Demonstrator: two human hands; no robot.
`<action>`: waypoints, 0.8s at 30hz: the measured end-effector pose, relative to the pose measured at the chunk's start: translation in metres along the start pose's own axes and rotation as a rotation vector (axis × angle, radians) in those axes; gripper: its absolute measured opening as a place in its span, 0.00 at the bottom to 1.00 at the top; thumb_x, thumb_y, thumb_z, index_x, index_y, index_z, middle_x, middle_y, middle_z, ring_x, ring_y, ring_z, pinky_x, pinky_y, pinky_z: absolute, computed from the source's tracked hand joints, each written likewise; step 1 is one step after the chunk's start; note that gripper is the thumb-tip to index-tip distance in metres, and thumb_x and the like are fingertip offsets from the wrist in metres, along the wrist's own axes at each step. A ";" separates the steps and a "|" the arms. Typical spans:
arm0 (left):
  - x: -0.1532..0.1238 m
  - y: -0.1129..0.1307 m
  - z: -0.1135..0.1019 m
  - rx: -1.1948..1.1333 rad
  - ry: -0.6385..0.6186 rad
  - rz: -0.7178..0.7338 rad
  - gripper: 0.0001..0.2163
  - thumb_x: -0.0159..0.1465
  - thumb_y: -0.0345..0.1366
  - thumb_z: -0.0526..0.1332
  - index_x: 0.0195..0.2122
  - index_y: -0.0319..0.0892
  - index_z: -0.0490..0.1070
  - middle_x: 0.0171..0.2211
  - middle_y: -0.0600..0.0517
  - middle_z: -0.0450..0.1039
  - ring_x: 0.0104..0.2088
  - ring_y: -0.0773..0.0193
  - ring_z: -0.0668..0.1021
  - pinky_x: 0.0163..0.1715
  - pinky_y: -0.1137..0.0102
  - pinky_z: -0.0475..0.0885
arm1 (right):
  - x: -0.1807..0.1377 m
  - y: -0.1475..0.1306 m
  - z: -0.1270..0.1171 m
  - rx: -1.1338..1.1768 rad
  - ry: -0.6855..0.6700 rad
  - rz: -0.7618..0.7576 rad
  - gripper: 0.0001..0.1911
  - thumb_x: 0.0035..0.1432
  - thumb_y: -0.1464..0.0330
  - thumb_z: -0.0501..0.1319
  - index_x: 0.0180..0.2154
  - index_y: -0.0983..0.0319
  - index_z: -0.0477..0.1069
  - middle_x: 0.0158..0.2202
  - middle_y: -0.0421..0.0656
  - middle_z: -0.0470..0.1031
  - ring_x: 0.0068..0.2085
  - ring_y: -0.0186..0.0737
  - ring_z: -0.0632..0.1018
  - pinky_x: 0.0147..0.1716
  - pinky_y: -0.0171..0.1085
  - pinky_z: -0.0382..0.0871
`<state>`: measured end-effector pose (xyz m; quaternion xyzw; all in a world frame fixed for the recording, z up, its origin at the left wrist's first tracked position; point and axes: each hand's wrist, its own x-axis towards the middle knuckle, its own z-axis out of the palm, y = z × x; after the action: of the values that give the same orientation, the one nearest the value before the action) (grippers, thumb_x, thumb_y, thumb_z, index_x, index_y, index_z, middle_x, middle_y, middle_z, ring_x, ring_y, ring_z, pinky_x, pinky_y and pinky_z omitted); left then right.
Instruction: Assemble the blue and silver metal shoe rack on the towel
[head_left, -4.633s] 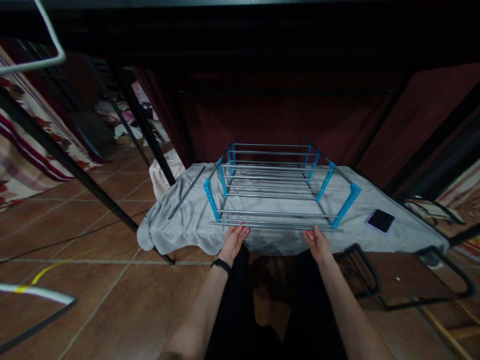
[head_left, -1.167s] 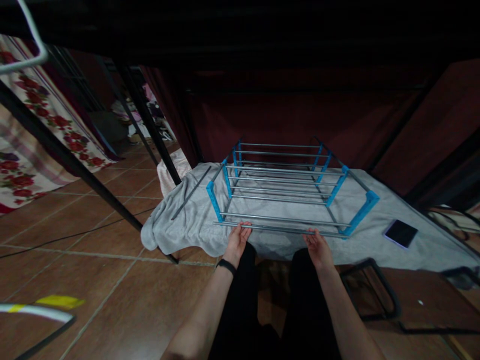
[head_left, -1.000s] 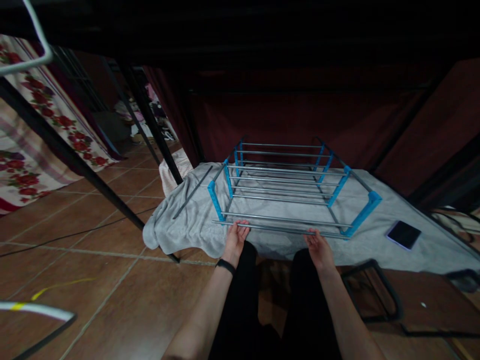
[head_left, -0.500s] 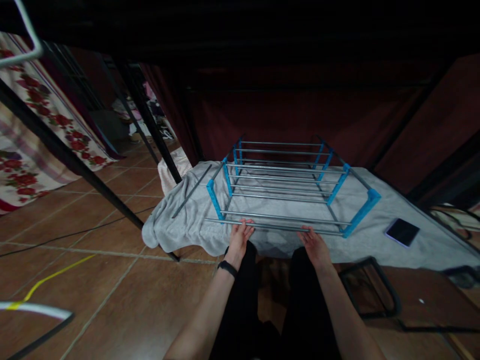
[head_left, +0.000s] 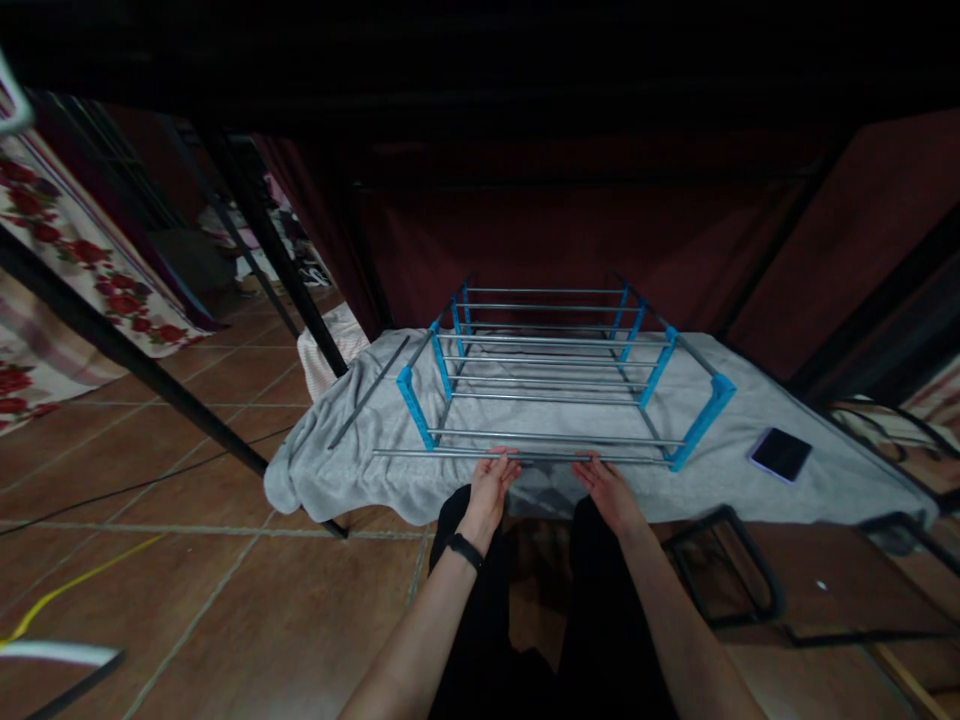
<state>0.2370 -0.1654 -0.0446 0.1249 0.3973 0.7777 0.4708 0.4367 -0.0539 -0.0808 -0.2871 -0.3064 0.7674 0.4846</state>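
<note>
A rack of blue plastic uprights and grey metal rods (head_left: 559, 365) lies on a grey blanket (head_left: 352, 455). My left hand (head_left: 493, 482) and my right hand (head_left: 604, 480) both grip a loose metal rod (head_left: 420, 455) at the rack's near edge. That rod sticks out well to the left of the near-left blue upright (head_left: 414, 405). A black band is on my left wrist. My black-clad knees are below my hands.
A dark phone (head_left: 781, 454) lies on the blanket at right. Another loose rod (head_left: 369, 390) lies on the blanket's left part. Black metal bed posts (head_left: 247, 215) rise at left, floral bedding (head_left: 67, 250) beyond. A black bent frame (head_left: 724, 575) lies on the tiled floor.
The rod in my hands has slid to the left, so its left end now juts past the blue upright. My hands have moved closer together.
</note>
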 end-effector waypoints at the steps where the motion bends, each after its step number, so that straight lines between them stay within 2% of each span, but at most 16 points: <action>1: -0.001 -0.001 0.003 0.003 -0.006 -0.002 0.14 0.54 0.36 0.71 0.38 0.41 0.71 0.38 0.48 0.78 0.35 0.63 0.80 0.47 0.61 0.73 | 0.000 0.000 0.001 -0.002 0.000 0.011 0.15 0.44 0.61 0.73 0.35 0.57 0.76 0.38 0.42 0.80 0.44 0.44 0.80 0.55 0.50 0.69; 7: -0.001 -0.002 0.017 0.027 -0.037 0.023 0.14 0.54 0.38 0.71 0.37 0.41 0.71 0.38 0.47 0.79 0.35 0.63 0.80 0.44 0.63 0.73 | 0.003 0.001 -0.002 0.013 -0.019 0.037 0.15 0.44 0.60 0.72 0.35 0.56 0.75 0.37 0.41 0.80 0.44 0.42 0.79 0.55 0.49 0.69; 17: 0.007 0.042 0.024 0.134 -0.004 0.189 0.14 0.56 0.36 0.69 0.42 0.42 0.70 0.36 0.49 0.79 0.32 0.66 0.79 0.36 0.70 0.73 | 0.008 0.002 -0.007 0.110 0.108 -0.080 0.09 0.48 0.64 0.69 0.33 0.53 0.73 0.36 0.37 0.79 0.40 0.39 0.79 0.51 0.49 0.71; 21: 0.008 0.049 0.025 0.139 0.010 0.218 0.13 0.56 0.35 0.69 0.42 0.42 0.70 0.35 0.49 0.79 0.30 0.67 0.78 0.35 0.71 0.73 | 0.009 0.004 -0.007 0.136 0.108 -0.125 0.09 0.46 0.64 0.69 0.30 0.53 0.71 0.35 0.36 0.78 0.41 0.41 0.79 0.52 0.50 0.70; 24: 0.010 0.052 0.025 0.139 0.022 0.231 0.12 0.57 0.33 0.68 0.42 0.42 0.71 0.35 0.50 0.78 0.31 0.67 0.78 0.35 0.72 0.72 | 0.010 0.005 -0.009 0.140 0.098 -0.167 0.12 0.45 0.65 0.69 0.34 0.50 0.71 0.33 0.35 0.78 0.40 0.40 0.80 0.53 0.51 0.69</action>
<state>0.2131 -0.1575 0.0083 0.1935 0.4383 0.7987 0.3642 0.4370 -0.0449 -0.0921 -0.2630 -0.2509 0.7288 0.5803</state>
